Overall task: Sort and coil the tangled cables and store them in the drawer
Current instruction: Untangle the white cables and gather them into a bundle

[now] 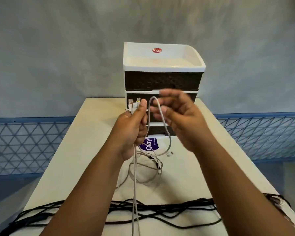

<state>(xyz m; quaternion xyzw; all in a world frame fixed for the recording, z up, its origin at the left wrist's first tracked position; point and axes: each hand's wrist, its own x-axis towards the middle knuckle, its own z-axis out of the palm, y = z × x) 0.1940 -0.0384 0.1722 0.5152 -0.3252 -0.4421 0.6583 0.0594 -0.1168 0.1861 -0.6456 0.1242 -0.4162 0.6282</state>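
Note:
My left hand (132,126) is raised over the table, gripping a bundle of white cables (134,171) with several plugs sticking up above the thumb. One white cable loops up out of that fist to my right hand (179,116), whose blurred fingers pinch the top of the loop. The strands hang down to a loose white tangle (148,169) on the table. Behind the hands stands the white drawer unit (162,65) with dark brown drawers, all closed as far as visible.
Black cables (160,212) lie spread in a long tangle across the near edge of the cream table (85,150). A purple "Clay" package (149,143) lies in front of the drawers. Blue mesh railing (24,143) runs on both sides.

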